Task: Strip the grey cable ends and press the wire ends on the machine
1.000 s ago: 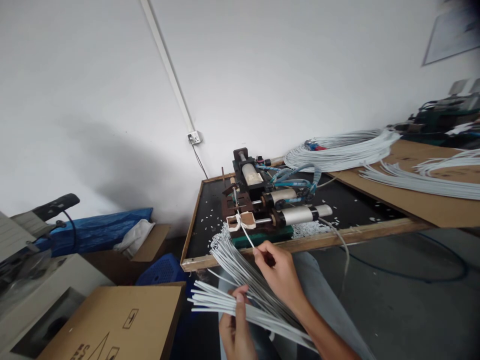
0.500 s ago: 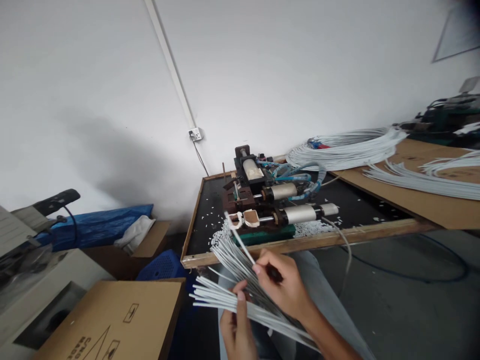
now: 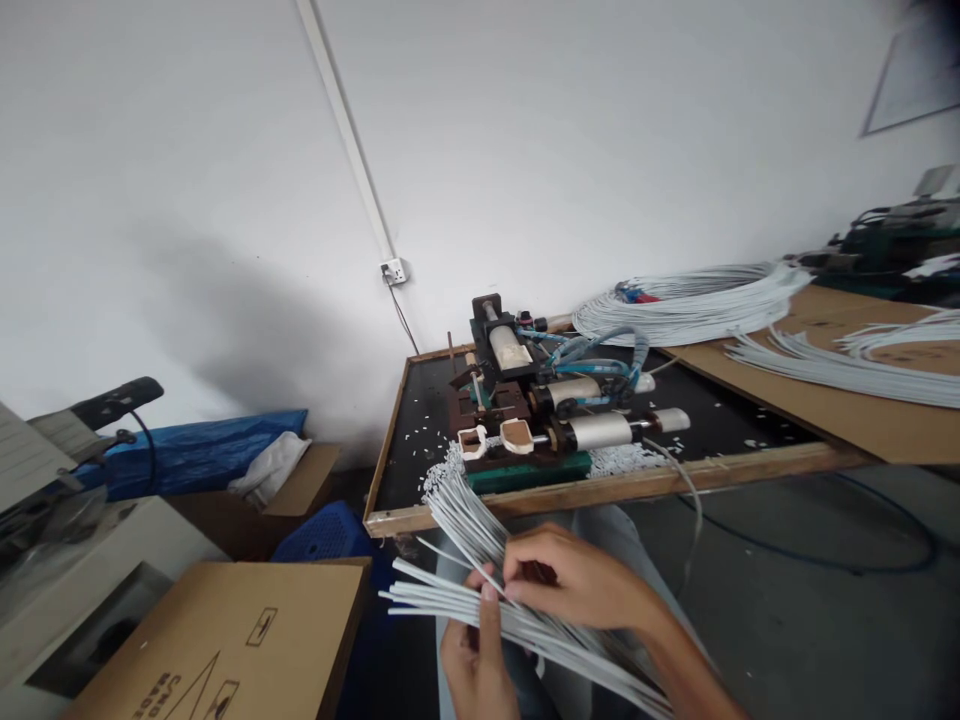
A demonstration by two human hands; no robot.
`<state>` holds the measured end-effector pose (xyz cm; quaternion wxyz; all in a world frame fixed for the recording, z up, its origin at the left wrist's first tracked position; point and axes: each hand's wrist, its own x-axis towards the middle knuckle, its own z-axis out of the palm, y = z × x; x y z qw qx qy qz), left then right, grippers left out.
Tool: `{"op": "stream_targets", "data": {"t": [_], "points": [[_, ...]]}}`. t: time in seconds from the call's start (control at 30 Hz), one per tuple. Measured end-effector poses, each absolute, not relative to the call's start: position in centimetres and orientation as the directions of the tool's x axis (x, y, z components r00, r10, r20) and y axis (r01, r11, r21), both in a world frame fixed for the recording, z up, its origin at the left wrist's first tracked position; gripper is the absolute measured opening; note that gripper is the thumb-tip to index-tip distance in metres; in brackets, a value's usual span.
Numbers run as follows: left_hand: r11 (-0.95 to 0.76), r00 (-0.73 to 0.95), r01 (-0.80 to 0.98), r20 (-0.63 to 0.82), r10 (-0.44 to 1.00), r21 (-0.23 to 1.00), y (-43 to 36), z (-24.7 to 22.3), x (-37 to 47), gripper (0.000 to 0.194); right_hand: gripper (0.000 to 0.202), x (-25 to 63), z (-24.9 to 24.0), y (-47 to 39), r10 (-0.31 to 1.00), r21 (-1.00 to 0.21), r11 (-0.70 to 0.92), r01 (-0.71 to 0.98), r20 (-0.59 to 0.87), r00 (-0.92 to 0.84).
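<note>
White wires (image 3: 424, 600) are being held at six o'clock by the left hand (image 3: 480, 650), its fingers curled around them, wire ends pointing toward nine. A second bunch (image 3: 466, 512) is lying at eleven from the hands, across the table edge (image 3: 645, 482), seemingly done; the held ones are apparently still left. The right hand (image 3: 562, 578) is bending inward at the wires, forearm slanting from four o'clock; whether its curled fingers are pinching one cannot be told. At twelve, a machine (image 3: 517, 350) is standing.
</note>
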<state>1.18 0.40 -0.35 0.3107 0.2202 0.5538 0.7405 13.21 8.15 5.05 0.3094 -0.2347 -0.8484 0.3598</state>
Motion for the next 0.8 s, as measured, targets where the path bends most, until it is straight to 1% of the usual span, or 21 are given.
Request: {"op": "stream_targets", "data": {"t": [0.1,0.2,0.27,0.33,0.4,0.47,0.53,0.6,0.67,0.8], "points": [[-0.218,-0.699,-0.225,-0.002,0.715,0.950,0.5,-0.3,1.3,0.050,0.013,13.4,4.9,8.1,0.628,-0.737,0.641,0.212,0.346,-0.697],[-0.227,-0.706,-0.202,0.020,0.708,0.953,0.5,-0.5,1.2,0.053,0.018,13.1,4.7,8.0,0.619,-0.690,0.683,0.241,0.372,-0.691],[-0.225,-0.716,-0.178,0.031,0.697,0.958,0.5,-0.6,1.1,0.054,0.021,12.9,4.6,8.1,0.622,-0.689,0.687,0.230,0.394,-0.677],[-0.222,-0.726,-0.158,0.039,0.687,0.962,0.5,-0.6,1.1,0.054,0.025,12.8,4.5,8.4,0.677,-0.710,0.664,0.232,0.440,-0.590],[-0.227,-0.730,-0.166,0.035,0.682,0.960,0.5,-0.5,1.2,0.053,0.029,12.6,4.2,8.8,0.744,-0.734,0.639,0.230,0.514,-0.427],[-0.244,-0.726,-0.225,0.005,0.687,0.943,0.5,-0.4,1.3,0.050,0.030,12.1,3.7,9.2,0.779,-0.748,0.625,0.224,0.575,-0.251],[-0.263,-0.714,-0.287,-0.023,0.700,0.921,0.5,-0.3,1.5,0.048,0.031,11.5,3.3,9.5,0.785,-0.755,0.619,0.215,0.605,-0.135],[-0.270,-0.712,-0.307,-0.031,0.702,0.913,0.4,-0.2,1.5,0.045,0.031,10.9,3.1,9.6,0.791,-0.765,0.606,0.219,0.609,-0.062],[-0.272,-0.721,-0.284,-0.018,0.693,0.919,0.4,-0.3,1.4,0.044,0.031,10.5,3.1,9.8,0.796,-0.775,0.590,0.225,0.605,-0.004],[-0.265,-0.739,-0.239,0.003,0.674,0.934,0.4,-0.6,1.1,0.044,0.031,10.0,3.3,10.1,0.799,-0.783,0.578,0.229,0.601,0.037]]}}
